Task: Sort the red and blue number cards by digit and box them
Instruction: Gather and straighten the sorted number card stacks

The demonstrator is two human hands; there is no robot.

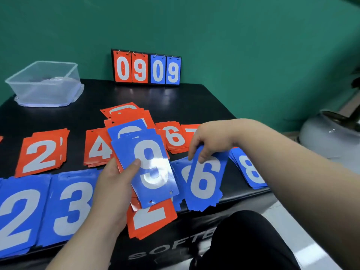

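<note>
My left hand (115, 184) grips a mixed stack of cards, with a blue 9 card (150, 168) on top and a red 2 card (152, 219) showing beneath. My right hand (208, 141) pinches the top edge of a blue 6 card (204, 182), which lies over a blue pile at the table's front edge. Red piles of 2 (41, 152), 4 (97, 149), 6 (175, 137) and 7 (191, 130) lie in a back row. Blue piles of 2 (17, 215), 3 (72, 205) and 8 (249, 170) lie in front. A clear plastic box (44, 82) stands at the back left.
A flip scoreboard (146, 68) reading 0909 stands against the green wall at the back of the black table (194, 102). A loose heap of red cards (126, 115) lies mid-table. A white pot (329, 137) sits on the floor at right.
</note>
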